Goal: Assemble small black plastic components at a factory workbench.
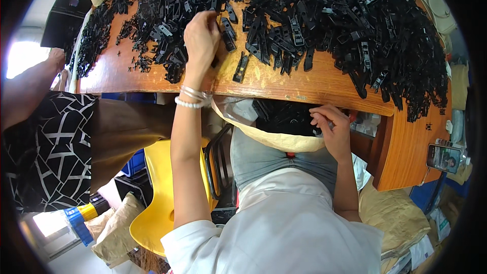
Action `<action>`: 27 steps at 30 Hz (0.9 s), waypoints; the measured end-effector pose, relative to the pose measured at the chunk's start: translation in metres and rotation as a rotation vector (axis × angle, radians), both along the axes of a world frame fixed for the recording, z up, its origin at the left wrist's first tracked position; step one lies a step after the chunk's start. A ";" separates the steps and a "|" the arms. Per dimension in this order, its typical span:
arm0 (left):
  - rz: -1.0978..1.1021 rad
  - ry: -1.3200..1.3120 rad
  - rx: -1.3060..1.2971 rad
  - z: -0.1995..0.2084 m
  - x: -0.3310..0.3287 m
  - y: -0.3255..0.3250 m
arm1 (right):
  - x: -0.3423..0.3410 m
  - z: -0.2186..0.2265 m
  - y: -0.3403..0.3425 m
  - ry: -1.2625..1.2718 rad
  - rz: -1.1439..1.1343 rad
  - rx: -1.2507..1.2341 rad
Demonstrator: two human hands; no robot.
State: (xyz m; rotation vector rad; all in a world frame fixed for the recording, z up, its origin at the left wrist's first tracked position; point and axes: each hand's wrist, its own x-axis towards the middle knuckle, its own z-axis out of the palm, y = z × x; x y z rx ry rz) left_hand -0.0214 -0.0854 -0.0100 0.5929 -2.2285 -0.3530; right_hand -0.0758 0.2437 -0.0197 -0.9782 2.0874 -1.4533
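Observation:
My left hand (pixel 202 39) is over the wooden table among loose black plastic parts (pixel 167 30). Its fingers are curled down with the tips mostly hidden, so what they hold does not show. Close to it lie a long black part (pixel 228 35) and a single clip-like part with a pale middle (pixel 240 68). A paper bag (pixel 284 141) rests open on my lap against the table's edge, with black parts (pixel 286 116) inside. At the bag's right side is my right hand (pixel 332 129), thumb and fingers bent together; anything between them is too small to make out.
A big heap of black parts (pixel 350 25) covers the table's right side. A phone (pixel 444 158) stands by the right edge. On the left are another person's arm (pixel 33 83) and a yellow chair (pixel 157 193). Paper sacks (pixel 390 218) lie behind me on the right.

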 end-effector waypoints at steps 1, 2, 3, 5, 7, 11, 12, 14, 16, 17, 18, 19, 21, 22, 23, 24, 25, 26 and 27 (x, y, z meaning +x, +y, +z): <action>0.002 0.001 -0.001 0.005 -0.006 -0.005 | 0.001 0.001 0.001 -0.015 -0.006 0.003; -0.014 -0.003 0.006 0.010 -0.013 -0.011 | 0.002 0.001 0.001 -0.029 -0.012 0.003; -0.030 -0.005 0.014 0.012 -0.019 -0.018 | 0.002 0.001 0.001 -0.024 -0.009 0.000; -0.025 0.008 0.001 0.015 -0.030 -0.033 | 0.003 0.000 0.003 -0.025 -0.036 0.020; 0.012 -0.027 0.071 0.020 -0.038 -0.044 | 0.004 -0.004 0.004 -0.042 -0.043 0.014; -0.117 -0.224 0.092 0.019 -0.046 -0.067 | 0.006 -0.003 0.005 -0.070 -0.019 0.024; -0.170 -0.329 0.020 0.019 -0.046 -0.068 | 0.006 -0.003 0.005 -0.070 -0.020 0.023; -0.089 -0.475 -0.077 0.016 -0.047 -0.059 | 0.006 -0.003 0.004 -0.085 -0.035 0.030; 0.007 -0.558 -0.192 0.008 -0.052 -0.053 | 0.005 -0.006 0.006 -0.073 -0.037 0.039; 0.006 -0.560 -0.193 0.008 -0.053 -0.049 | 0.006 -0.007 0.006 -0.061 -0.033 0.047; 0.055 -0.549 -0.212 0.007 -0.053 -0.043 | 0.006 -0.008 0.006 -0.064 -0.036 0.046; 0.103 -0.538 -0.230 0.006 -0.055 -0.038 | 0.006 -0.008 0.005 -0.042 -0.025 0.052; 0.125 -0.517 -0.221 -0.001 -0.057 -0.037 | 0.006 -0.007 0.005 -0.019 -0.010 0.059; 0.149 -0.513 -0.178 -0.004 -0.056 -0.037 | 0.007 -0.005 0.005 -0.030 -0.006 0.059; 0.165 -0.507 -0.137 -0.003 -0.058 -0.034 | 0.007 -0.005 0.006 -0.041 -0.010 0.059; 0.134 -0.533 -0.104 -0.002 -0.054 -0.031 | 0.007 -0.005 0.006 -0.042 -0.014 0.059; 0.131 -0.534 -0.105 -0.003 -0.047 -0.027 | 0.006 -0.004 0.006 -0.051 -0.014 0.067; 0.088 -0.446 -0.127 0.003 -0.037 -0.018 | 0.007 -0.005 0.006 -0.062 -0.014 0.071; 0.038 -0.360 -0.145 0.008 -0.030 -0.007 | 0.007 -0.006 0.007 -0.068 -0.023 0.073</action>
